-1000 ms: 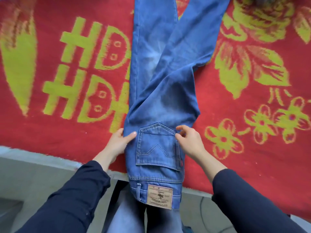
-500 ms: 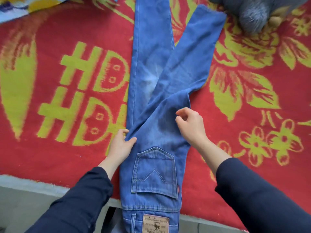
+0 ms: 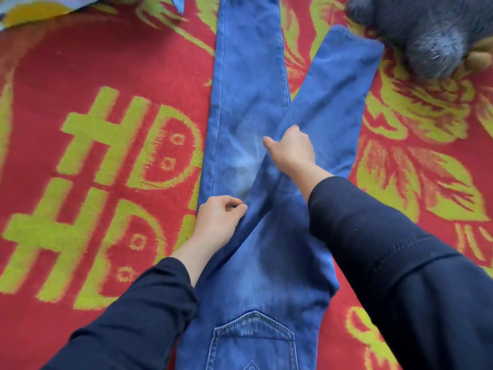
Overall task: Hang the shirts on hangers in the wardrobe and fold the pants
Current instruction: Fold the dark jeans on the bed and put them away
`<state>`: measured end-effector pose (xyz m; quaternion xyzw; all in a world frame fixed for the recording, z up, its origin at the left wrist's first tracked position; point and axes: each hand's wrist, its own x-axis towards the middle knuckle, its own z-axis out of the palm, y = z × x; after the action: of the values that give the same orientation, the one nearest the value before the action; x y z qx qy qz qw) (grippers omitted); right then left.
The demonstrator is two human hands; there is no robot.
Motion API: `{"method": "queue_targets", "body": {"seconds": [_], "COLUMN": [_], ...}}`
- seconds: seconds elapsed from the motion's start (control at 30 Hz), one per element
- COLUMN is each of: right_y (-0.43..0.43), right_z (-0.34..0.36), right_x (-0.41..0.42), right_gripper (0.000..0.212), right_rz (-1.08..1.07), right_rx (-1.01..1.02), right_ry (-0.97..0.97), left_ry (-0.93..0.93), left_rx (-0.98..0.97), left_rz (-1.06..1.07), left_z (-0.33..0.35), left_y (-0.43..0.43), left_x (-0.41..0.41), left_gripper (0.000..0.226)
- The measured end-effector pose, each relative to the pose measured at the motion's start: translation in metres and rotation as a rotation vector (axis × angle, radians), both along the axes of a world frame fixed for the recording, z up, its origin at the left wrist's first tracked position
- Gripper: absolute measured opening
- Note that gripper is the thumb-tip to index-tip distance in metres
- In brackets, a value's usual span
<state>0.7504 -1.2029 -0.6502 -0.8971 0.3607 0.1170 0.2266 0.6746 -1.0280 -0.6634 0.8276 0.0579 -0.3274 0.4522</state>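
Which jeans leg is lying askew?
The upper leg, under the right hand, slanting toward the grey plush toy; the other leg runs straight up.

Long dark navy sleeves on both arms. Left sleeve [image 3: 138,311]: plain knit, creased near the cuff. Right sleeve [image 3: 400,263]: dotted stitch line across the upper part. Left hand [image 3: 217,220] and right hand [image 3: 292,150] are bare.

A home: red floral blanket [image 3: 112,57], grey plush toy [image 3: 432,30]

Left hand [image 3: 218,218], right hand [image 3: 292,152] on blue jeans [image 3: 249,84] atop red blanket [image 3: 112,60]
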Motion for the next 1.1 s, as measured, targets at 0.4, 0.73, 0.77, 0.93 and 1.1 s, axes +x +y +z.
{"method": "queue_targets", "body": {"seconds": [0.4,0.73,0.77,0.93,1.1], "right_y": [0.041,0.025,0.017,-0.015,-0.031], "right_z": [0.025,0.023,0.027,0.025,0.000], "right_x": [0.051,0.082,0.093,0.147,0.192], "right_gripper": [0.036,0.019,0.021,0.036,0.047], "right_rz": [0.249,0.421,0.396,0.129,0.024], "right_rx": [0.281,0.038,0.012,0.047,0.020], "right_ry": [-0.471,-0.440,-0.445,-0.309,-0.121], "left_ry": [-0.308,-0.502,-0.502,-0.516,-0.516], "left_rx": [0.024,0.357,0.394,0.586,0.636], "left_rz": [0.369,-0.113,-0.182,-0.363,-0.397], "left_z": [0.004,-0.027,-0.030,-0.045,-0.061], "left_y": [0.046,0.046,0.046,0.051,0.051], "left_x": [0.029,0.106,0.121,0.193,0.233], "left_gripper": [0.007,0.057,0.060,0.076,0.098]}}
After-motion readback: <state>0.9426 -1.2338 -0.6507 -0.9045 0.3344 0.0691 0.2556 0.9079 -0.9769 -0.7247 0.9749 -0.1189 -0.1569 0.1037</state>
